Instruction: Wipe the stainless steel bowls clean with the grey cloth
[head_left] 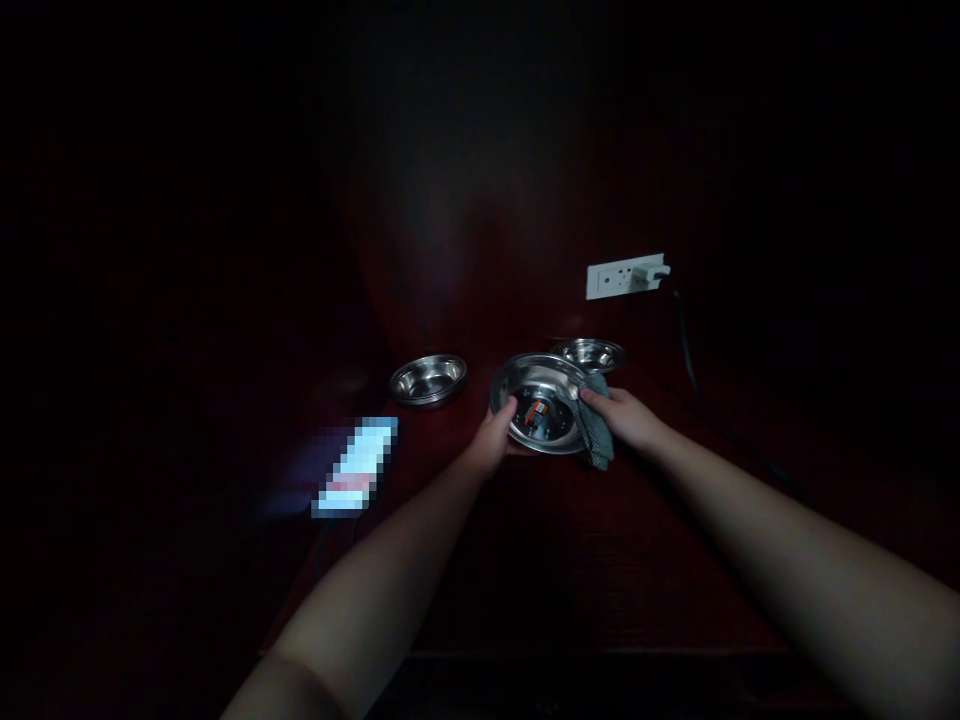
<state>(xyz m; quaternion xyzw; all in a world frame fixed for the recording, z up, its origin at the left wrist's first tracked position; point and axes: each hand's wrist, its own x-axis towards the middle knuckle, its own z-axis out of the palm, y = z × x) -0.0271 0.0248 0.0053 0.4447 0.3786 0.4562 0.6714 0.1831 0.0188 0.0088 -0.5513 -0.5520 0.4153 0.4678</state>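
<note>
A shiny round metal bowl (529, 372) with an orange and white sticker on its inside bottom is held between my two hands, tilted toward me. My left hand (495, 438) grips its left rim, thumb inside and fingers underneath. At the right rim, my right hand (619, 415) pinches a grey-green cloth (598, 440) against the bowl, and the cloth hangs down over the edge. Behind the held bowl a second metal bowl (600, 352) rests on the dark red table (555, 570), partly hidden. More metal bowls, seemingly stacked (429, 382), sit to the left.
A lit, pixelated phone-like screen (356, 468) lies at the left of the table, with a cable below it. On the back wall is a white socket panel (615, 279) with a plug (651, 273); a dark cable (684, 340) runs down at the right. Surroundings are very dark.
</note>
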